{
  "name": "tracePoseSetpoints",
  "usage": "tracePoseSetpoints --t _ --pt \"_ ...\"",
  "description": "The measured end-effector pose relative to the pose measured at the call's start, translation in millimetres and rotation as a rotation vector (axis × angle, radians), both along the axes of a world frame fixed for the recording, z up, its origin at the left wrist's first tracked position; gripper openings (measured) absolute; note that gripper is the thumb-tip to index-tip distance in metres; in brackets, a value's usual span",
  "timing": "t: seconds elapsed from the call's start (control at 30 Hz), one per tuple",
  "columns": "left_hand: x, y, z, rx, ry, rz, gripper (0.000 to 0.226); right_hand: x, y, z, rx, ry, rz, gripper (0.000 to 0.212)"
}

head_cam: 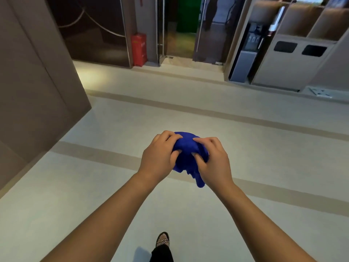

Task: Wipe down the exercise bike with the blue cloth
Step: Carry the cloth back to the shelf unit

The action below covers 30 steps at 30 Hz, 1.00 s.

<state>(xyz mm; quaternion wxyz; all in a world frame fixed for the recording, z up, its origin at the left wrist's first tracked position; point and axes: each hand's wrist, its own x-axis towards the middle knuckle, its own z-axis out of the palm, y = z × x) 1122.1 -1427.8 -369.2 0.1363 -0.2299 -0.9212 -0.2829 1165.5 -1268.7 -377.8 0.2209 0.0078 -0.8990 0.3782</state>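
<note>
We are gripping one bunched deep-blue cloth [186,148] with both hands, left hand [160,154] and right hand [213,159] clenched on it, above the pale floor [245,138], one patterned shoe [162,240] showing below.

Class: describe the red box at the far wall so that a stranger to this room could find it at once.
Look across the pale floor to the far wall, left of the glass doorway. There a red box stands upright on the floor against the dark panel. It is the only red thing in view.
</note>
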Motion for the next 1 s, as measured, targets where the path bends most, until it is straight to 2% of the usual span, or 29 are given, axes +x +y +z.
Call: tracePoseSetpoints --t 0.17,0.3,0.6,0.83,1.0 --pt "-108 53 25 -0.005 0.023 -0.141 0.029 -92 58 21 -0.028 0.035 -0.054 0.034" --pt "-178 116 36 -0.003 0.026 -0.256 0.030 -146 112 21 -0.060 0.063 -0.179 0.034" --pt "-356 300 7 -0.039 -0.081 -0.471 0.030 -296 283 -8 -0.068 0.011 -0.345 0.034" --pt "-504 469 21 -0.050 -0.110 -0.546 0.032 -430 441 1 -0.127 -0.002 -0.421 0.032" --pt "-596 555 20 -0.011 -0.112 -0.512 0.031 -525 527 6 -0.145 -0.008 -0.419 0.031"
